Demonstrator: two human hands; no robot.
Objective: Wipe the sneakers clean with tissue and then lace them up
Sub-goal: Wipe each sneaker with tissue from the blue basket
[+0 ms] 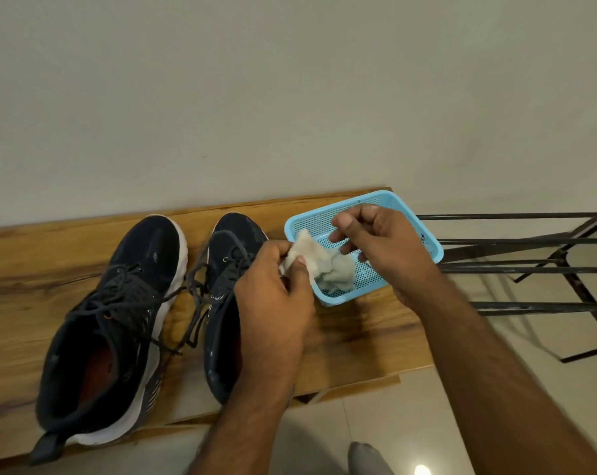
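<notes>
left hand [273, 296] pinching crumpled tissue [319, 264], perforated blue plastic basket [324, 219]

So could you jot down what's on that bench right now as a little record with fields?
surface: wooden bench
shoes: two dark sneakers side by side, laces loose
basket: blue basket right of the sneakers, crumpled tissue inside
left hand: pinches a tissue at the basket's edge
right hand: over the basket, fingers curled; hold unclear
</notes>
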